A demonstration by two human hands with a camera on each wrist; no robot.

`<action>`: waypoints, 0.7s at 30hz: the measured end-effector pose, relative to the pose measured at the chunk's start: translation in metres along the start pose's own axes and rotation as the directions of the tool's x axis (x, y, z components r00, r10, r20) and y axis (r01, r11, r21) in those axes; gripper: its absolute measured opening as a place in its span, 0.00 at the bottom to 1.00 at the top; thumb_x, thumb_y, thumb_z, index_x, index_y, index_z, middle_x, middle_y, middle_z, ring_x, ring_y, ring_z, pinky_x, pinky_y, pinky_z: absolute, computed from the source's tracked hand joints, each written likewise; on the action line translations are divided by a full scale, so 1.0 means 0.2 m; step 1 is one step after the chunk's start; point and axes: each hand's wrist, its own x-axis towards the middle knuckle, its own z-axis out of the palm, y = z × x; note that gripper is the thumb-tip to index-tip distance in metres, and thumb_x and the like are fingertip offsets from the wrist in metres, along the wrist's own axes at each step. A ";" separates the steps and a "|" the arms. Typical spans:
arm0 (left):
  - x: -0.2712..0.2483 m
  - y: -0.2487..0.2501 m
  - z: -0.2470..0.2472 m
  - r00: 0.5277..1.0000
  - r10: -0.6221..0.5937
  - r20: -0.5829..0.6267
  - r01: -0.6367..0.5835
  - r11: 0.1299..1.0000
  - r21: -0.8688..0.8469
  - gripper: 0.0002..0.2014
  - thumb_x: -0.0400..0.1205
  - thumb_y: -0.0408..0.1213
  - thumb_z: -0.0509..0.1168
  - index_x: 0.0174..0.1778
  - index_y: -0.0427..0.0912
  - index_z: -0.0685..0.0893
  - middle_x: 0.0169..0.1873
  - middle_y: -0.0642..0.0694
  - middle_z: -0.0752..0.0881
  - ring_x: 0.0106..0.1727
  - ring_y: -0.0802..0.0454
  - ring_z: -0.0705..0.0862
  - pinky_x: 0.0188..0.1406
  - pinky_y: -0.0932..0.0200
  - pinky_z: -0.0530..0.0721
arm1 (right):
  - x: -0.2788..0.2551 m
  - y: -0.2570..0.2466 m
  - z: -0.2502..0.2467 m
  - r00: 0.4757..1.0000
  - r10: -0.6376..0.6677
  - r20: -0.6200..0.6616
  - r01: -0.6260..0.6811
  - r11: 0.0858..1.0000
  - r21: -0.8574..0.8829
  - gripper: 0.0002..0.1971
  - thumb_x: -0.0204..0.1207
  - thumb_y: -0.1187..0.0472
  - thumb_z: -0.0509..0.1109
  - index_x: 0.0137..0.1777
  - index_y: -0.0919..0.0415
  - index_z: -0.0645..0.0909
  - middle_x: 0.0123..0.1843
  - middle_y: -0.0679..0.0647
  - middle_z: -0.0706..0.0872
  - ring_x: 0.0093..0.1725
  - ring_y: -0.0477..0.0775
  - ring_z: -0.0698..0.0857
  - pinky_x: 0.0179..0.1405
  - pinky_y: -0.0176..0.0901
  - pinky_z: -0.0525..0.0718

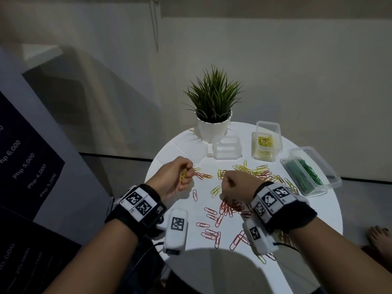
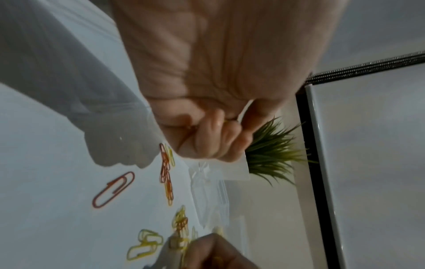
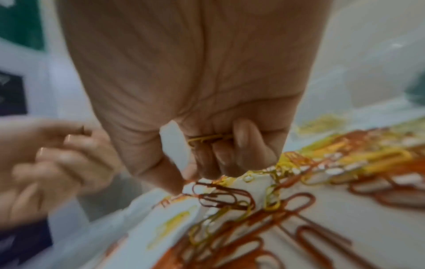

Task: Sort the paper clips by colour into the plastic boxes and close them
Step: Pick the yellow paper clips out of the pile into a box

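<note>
Red paper clips (image 1: 214, 217) and yellow paper clips (image 1: 252, 171) lie scattered on the round white table (image 1: 314, 211). My left hand (image 1: 180, 177) is curled in a fist round a bunch of yellow clips (image 1: 183, 176) above the table's left side. My right hand (image 1: 235, 185) is curled above the pile, holding yellow clips (image 3: 207, 139) in its fingers. At the back stand three clear plastic boxes: an empty one (image 1: 227, 150), one with yellow clips (image 1: 265, 145) and one with green clips (image 1: 307, 172), all with lids open.
A potted green plant (image 1: 214, 111) stands at the table's far edge behind the empty box. A dark printed board (image 1: 27, 166) stands to the left. A bare foot (image 1: 379, 232) shows on the floor at right.
</note>
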 end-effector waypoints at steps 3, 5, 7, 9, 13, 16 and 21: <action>0.04 -0.03 0.05 0.999 0.029 -0.034 -0.017 0.944 0.330 0.10 0.86 0.34 0.54 0.41 0.39 0.77 0.20 0.53 0.73 0.18 0.58 0.66 0.16 0.67 0.62 | -0.04 0.03 -0.06 0.997 0.079 -0.011 -0.068 0.911 0.407 0.10 0.80 0.63 0.59 0.36 0.60 0.74 0.40 0.56 0.81 0.34 0.45 0.77 0.34 0.36 0.75; 0.08 -0.04 0.08 0.994 0.108 -0.012 -0.073 0.738 0.671 0.11 0.86 0.39 0.60 0.44 0.37 0.83 0.29 0.53 0.84 0.26 0.58 0.79 0.26 0.63 0.77 | -0.04 0.06 -0.08 0.991 0.129 0.025 -0.108 0.689 0.717 0.12 0.74 0.66 0.61 0.29 0.61 0.74 0.31 0.59 0.76 0.26 0.52 0.71 0.27 0.41 0.69; 0.11 -0.07 0.12 0.986 0.163 0.033 -0.107 0.467 0.878 0.12 0.81 0.45 0.68 0.45 0.38 0.86 0.40 0.51 0.87 0.42 0.55 0.84 0.43 0.58 0.81 | -0.03 0.09 -0.08 0.981 0.181 0.075 -0.143 0.399 0.906 0.12 0.71 0.67 0.62 0.25 0.61 0.74 0.29 0.61 0.72 0.24 0.54 0.65 0.19 0.40 0.64; 0.13 -0.09 0.17 0.983 0.181 0.035 -0.083 0.264 0.961 0.14 0.76 0.49 0.72 0.46 0.42 0.85 0.39 0.54 0.84 0.44 0.55 0.80 0.39 0.59 0.75 | -0.04 0.11 -0.08 0.976 0.192 0.107 -0.169 0.345 0.923 0.11 0.74 0.69 0.61 0.29 0.64 0.73 0.29 0.61 0.72 0.25 0.53 0.63 0.15 0.37 0.61; 0.16 -0.13 0.21 0.985 0.164 0.044 -0.065 0.124 0.990 0.11 0.75 0.47 0.74 0.45 0.46 0.83 0.40 0.52 0.81 0.44 0.52 0.78 0.40 0.59 0.72 | -0.07 0.10 -0.09 0.965 0.244 0.096 -0.195 0.425 0.884 0.06 0.74 0.70 0.65 0.36 0.66 0.75 0.25 0.60 0.79 0.23 0.54 0.70 0.21 0.39 0.66; 0.15 -0.13 0.21 0.986 0.165 0.037 -0.060 0.134 0.989 0.06 0.77 0.43 0.72 0.39 0.47 0.82 0.37 0.52 0.81 0.43 0.52 0.79 0.40 0.60 0.73 | -0.09 0.12 -0.11 0.957 0.287 0.029 -0.233 0.709 0.665 0.09 0.75 0.67 0.66 0.33 0.63 0.76 0.27 0.59 0.81 0.23 0.50 0.78 0.25 0.37 0.76; 0.11 -0.15 0.21 0.986 0.160 0.041 -0.045 0.021 0.999 0.04 0.76 0.40 0.66 0.37 0.46 0.80 0.40 0.48 0.86 0.44 0.47 0.83 0.39 0.58 0.77 | -0.08 0.09 -0.10 0.947 0.226 -0.227 -0.224 0.974 0.035 0.03 0.78 0.62 0.64 0.49 0.57 0.79 0.50 0.56 0.85 0.51 0.56 0.83 0.46 0.41 0.77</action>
